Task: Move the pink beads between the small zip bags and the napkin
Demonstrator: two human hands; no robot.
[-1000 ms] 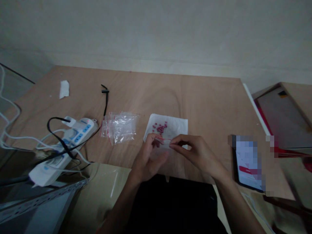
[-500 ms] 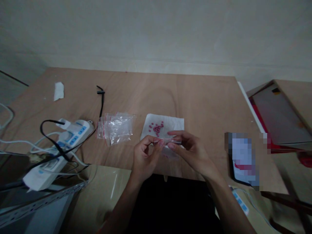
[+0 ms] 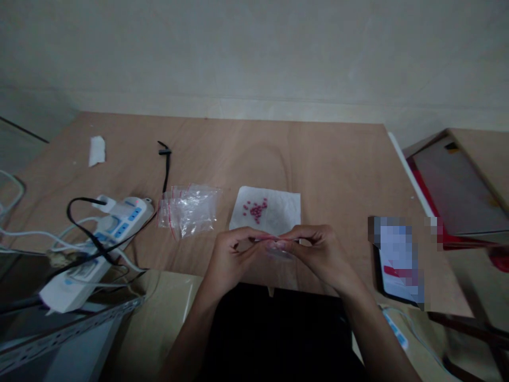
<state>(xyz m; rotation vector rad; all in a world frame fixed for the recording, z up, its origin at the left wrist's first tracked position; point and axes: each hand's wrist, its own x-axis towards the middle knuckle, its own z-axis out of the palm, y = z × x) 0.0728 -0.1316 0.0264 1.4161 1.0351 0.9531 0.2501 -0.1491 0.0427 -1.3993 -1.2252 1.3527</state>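
Observation:
My left hand (image 3: 234, 257) and my right hand (image 3: 318, 252) meet at the table's front edge, both pinching the red-lined top of a small clear zip bag (image 3: 283, 255). Most of the bag hangs below my fingertips; what it may contain is too blurred to make out. Just beyond my fingers lies a sheet of white paper (image 3: 280, 209) with several small dark-red beans or beads (image 3: 257, 211) scattered on its left half. To the left, a loose stack of clear zip bags (image 3: 193, 209) with red seal lines rests on the wood.
A white power strip (image 3: 123, 225) with tangled cables occupies the table's left side. Behind the bags lies a black strap (image 3: 166, 167), and farther left a white scrap (image 3: 97, 150). On the right is a phone (image 3: 397, 265), partly pixelated. An open-fronted box (image 3: 457, 185) stands beyond the right edge.
My right fingers have closed in from a looser hold, bringing both hands' fingertips together on the bag's top edge. The bag now hangs lower. The beans on the paper look unchanged.

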